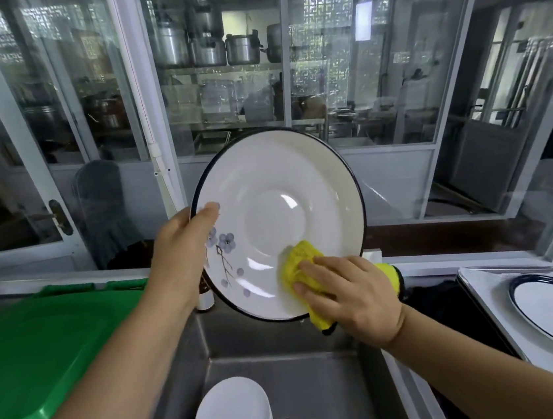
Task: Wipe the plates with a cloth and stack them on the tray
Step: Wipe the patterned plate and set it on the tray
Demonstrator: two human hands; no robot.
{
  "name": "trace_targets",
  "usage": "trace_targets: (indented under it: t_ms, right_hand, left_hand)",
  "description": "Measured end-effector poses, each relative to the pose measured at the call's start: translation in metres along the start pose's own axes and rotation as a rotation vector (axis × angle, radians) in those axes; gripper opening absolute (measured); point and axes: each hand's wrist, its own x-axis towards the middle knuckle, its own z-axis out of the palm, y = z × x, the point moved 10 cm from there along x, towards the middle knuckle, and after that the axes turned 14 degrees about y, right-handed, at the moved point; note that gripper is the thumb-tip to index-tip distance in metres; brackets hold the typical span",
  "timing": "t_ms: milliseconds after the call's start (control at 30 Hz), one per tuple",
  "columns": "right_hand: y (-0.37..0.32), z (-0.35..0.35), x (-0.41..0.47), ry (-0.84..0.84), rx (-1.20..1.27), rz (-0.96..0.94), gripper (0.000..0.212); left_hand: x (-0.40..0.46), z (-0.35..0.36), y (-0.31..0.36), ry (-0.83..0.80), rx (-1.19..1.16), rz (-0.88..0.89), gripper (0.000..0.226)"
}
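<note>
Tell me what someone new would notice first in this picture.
A big white plate with a dark rim and blue flowers is held tilted above the sink; the left hand grips its edge. The right hand presses a yellow cloth on its lower part. A bright green lid lies at left.

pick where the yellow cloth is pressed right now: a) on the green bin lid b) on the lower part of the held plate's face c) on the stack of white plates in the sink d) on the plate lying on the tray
b: the right hand presses the yellow cloth against the lower face of the flower-painted plate, which the left hand holds up by its rim above the sink.
</note>
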Motion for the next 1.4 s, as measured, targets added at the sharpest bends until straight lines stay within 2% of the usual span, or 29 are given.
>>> trace_targets:
  t_ms: [100,167,233,333,467,567,700,833,967,1033,1067,1167,1267,1400]
  right_hand:
    - [0.003,-0.008,0.015,0.092,-0.034,0.063,0.033]
    - [0.004,-0.012,0.027,0.154,-0.065,0.141,0.037]
    - [0.003,-0.013,0.036,0.212,-0.077,0.241,0.030]
    - [-0.007,-0.012,0.039,0.249,-0.082,0.286,0.025]
    - [-0.010,-0.008,0.029,0.185,-0.031,0.160,0.027]
    - [0.002,-0.007,0.015,0.086,-0.024,-0.027,0.020]
    - [0.032,-0.014,0.006,0.013,-0.039,-0.243,0.019]
    - [0.042,-0.014,0.008,-0.016,-0.043,-0.326,0.021]
    - [0.042,-0.019,0.018,0.048,-0.106,-0.204,0.013]
    - [0.036,-0.020,0.022,0.069,-0.130,-0.122,0.016]
    - [0.032,-0.020,0.023,0.084,-0.135,-0.070,0.018]
    - [0.013,-0.016,0.028,0.132,-0.109,0.114,0.021]
    - [-0.002,-0.010,0.029,0.125,-0.073,0.173,0.018]
    - [-0.011,-0.009,0.020,0.066,-0.025,0.056,0.020]
  left_hand:
    - [-0.005,0.011,0.008,0.003,-0.139,0.005,0.007]
    - [-0.029,0.023,-0.001,0.042,-0.208,0.033,0.020]
    - [-0.057,0.039,-0.014,0.053,-0.263,0.071,0.030]
    - [-0.063,0.036,-0.029,0.148,-0.328,0.055,0.030]
    - [-0.047,0.024,-0.038,0.164,-0.259,0.034,0.028]
    - [-0.035,0.010,-0.037,0.158,-0.180,0.035,0.026]
    - [-0.007,0.009,-0.015,-0.016,0.029,0.078,0.023]
    - [0.011,0.015,0.005,-0.096,0.210,0.066,0.007]
    - [0.009,0.012,0.013,-0.030,0.013,0.004,0.012]
    - [-0.014,0.013,-0.005,0.079,-0.165,-0.034,0.025]
    - [-0.031,0.017,-0.019,0.122,-0.247,-0.055,0.025]
    - [-0.074,0.033,-0.049,0.157,-0.371,-0.044,0.039]
    - [-0.066,0.023,-0.055,0.213,-0.363,-0.020,0.037]
    - [-0.049,0.002,-0.061,0.268,-0.256,-0.041,0.022]
